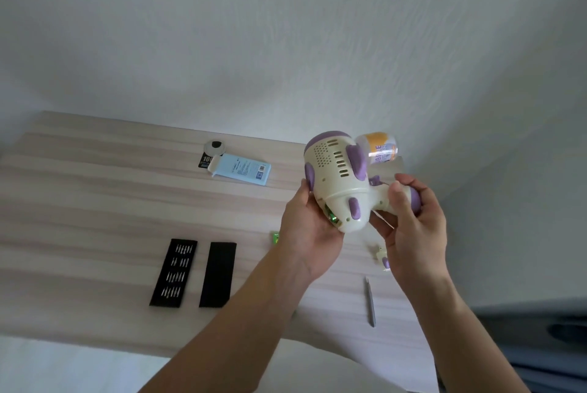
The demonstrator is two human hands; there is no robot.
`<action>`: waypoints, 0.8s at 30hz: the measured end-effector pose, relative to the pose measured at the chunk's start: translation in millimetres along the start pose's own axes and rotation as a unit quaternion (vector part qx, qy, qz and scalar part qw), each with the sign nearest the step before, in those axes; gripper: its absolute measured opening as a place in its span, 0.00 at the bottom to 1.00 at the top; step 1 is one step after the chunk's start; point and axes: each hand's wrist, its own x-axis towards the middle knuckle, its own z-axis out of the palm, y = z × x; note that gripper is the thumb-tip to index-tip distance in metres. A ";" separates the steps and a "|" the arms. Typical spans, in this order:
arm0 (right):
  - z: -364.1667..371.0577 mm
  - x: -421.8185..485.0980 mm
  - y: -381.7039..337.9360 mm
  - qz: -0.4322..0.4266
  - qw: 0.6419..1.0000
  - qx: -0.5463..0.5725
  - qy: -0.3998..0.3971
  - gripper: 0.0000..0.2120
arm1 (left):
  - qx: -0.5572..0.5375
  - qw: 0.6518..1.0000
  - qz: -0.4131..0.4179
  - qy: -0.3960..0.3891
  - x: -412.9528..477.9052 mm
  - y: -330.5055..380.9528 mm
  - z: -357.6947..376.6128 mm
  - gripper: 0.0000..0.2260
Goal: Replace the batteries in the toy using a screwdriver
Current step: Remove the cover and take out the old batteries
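Observation:
A cream and purple toy [336, 179] with a small orange-labelled bottle [379, 149] on its far end is held up above the wooden table [95, 189]. My left hand [309, 230] cups the toy's body from below, next to an open compartment where a green battery [332, 218] shows. My right hand [413, 224] grips the toy's handle. A grey screwdriver [370, 303] lies on the table below my right hand. Another green battery [275, 237] lies beside my left wrist. A small cream and purple cover piece [382, 257] rests near my right hand.
A black bit holder [173, 272] with several bits and its black lid [218, 273] lie at the table's front left. A light blue pack [243, 168] and a black card with a round disc [209, 152] sit near the back edge by the white wall.

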 end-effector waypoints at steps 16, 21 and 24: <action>-0.9 -1.2 -7.2 -0.030 0.999 -0.030 0.007 0.08 | -0.022 0.998 -0.018 0.048 -14.3 -3.5 4.0 0.22; -1.5 -3.7 -6.5 -0.028 0.999 -0.032 0.013 0.09 | -0.038 0.997 -0.017 0.064 -20.7 -5.5 0.1 0.22; -0.9 -4.0 -11.2 -0.030 0.999 -0.023 0.016 0.08 | -0.051 0.997 -0.026 0.061 -21.7 -3.9 -0.8 0.21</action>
